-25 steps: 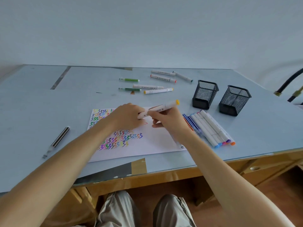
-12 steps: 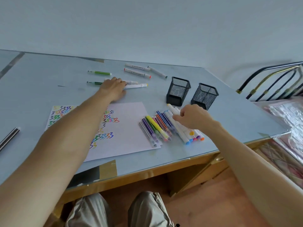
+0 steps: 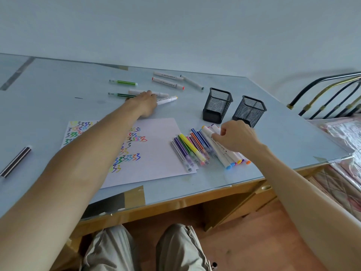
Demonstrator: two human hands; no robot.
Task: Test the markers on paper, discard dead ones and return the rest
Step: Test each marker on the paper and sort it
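Right hand [image 3: 235,138], centre right: grip pinching white marker [image 3: 210,133] atop sorted row beside paper [image 3: 156,153]; left hand [image 3: 145,103], upper centre, fingers hidden, grip state unclear; markers likely light, rigid, smooth (prone to rolling); take mid-barrel.

Open tabletop [image 3: 58,90] far left; mesh cups [image 3: 217,105] beside crowded marker row [image 3: 197,148].

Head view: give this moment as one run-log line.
left hand: on white yellow-tipped marker | right hand: at white markers beside scribbled paper | black mesh cups: upright
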